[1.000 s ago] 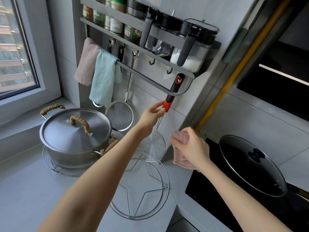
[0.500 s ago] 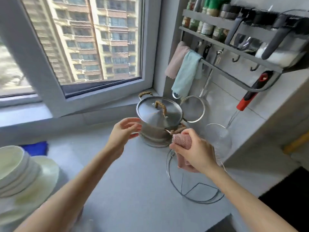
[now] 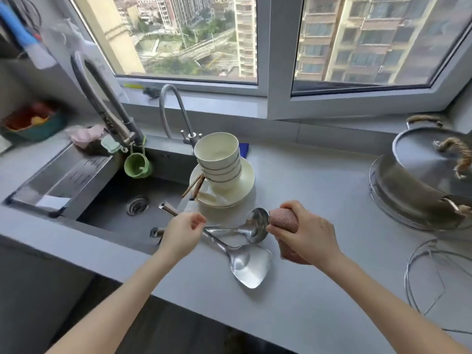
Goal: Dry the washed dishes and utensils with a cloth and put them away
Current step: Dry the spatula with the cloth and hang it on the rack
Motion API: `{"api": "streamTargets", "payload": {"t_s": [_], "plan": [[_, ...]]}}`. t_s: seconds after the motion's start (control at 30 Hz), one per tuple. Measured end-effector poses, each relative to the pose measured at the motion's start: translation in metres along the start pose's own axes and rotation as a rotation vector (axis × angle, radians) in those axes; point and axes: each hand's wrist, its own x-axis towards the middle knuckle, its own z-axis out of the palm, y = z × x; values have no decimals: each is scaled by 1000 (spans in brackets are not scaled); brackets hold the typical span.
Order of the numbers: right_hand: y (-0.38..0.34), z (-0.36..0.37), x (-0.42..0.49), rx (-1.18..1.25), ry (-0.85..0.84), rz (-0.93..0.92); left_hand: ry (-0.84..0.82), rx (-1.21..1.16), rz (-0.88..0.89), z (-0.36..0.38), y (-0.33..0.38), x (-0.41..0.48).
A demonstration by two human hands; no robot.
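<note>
A steel ladle (image 3: 256, 224) and a steel spatula (image 3: 249, 267) lie on the grey counter (image 3: 319, 190) beside the sink (image 3: 115, 215), with their handles crossed and jutting over its edge. My left hand (image 3: 181, 235) hovers over the crossed handles with its fingers loosely curled; no grip shows. My right hand (image 3: 306, 236) grips a bunched pink cloth (image 3: 284, 221) just right of the ladle's bowl. Behind the utensils, several cream bowls (image 3: 217, 155) stand stacked on cream plates (image 3: 246, 183), with brown chopsticks (image 3: 194, 187) leaning against them.
A lidded steel pot (image 3: 424, 180) with rope handles sits on a wire stand at the right. A wire trivet (image 3: 434, 279) lies near the counter's right front. Two faucets (image 3: 173, 108) rise behind the sink, and a green cup (image 3: 138, 166) hangs over it. A drain tray (image 3: 61, 177) spans the sink's left.
My view has swung left from the wall rack to the sink. My left hand let go of the hanging red-handled strainer and came down over the utensil handles. My right hand kept the cloth.
</note>
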Motion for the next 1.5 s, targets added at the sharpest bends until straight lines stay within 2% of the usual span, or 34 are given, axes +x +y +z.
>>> {"api": "streamTargets", "payload": {"t_s": [0.13,0.2,0.3,0.5,0.77,1.1,1.23,1.37,1.43,1.5], "plan": [[0,8,-8,-37,-8,55,-93,459,372,26,-50,19],[4,9,-15,-55,-5,116,-170,667,471,34,-66,34],[10,10,-26,-78,-2,235,-249,825,593,39,-82,53],[8,23,-42,-85,22,406,-301,845,807,38,-103,90],[-15,45,-50,-65,77,475,-295,637,1019,30,-118,99],[-53,45,-40,-82,143,457,-112,467,988,-12,-142,91],[-69,46,-31,-70,153,423,-50,456,875,-47,-157,88],[-84,53,-15,-63,125,381,-34,457,638,-82,-177,92],[-92,58,-6,-77,113,350,4,465,581,-96,-188,97],[-102,63,3,-87,102,316,43,465,597,-107,-198,101]]}}
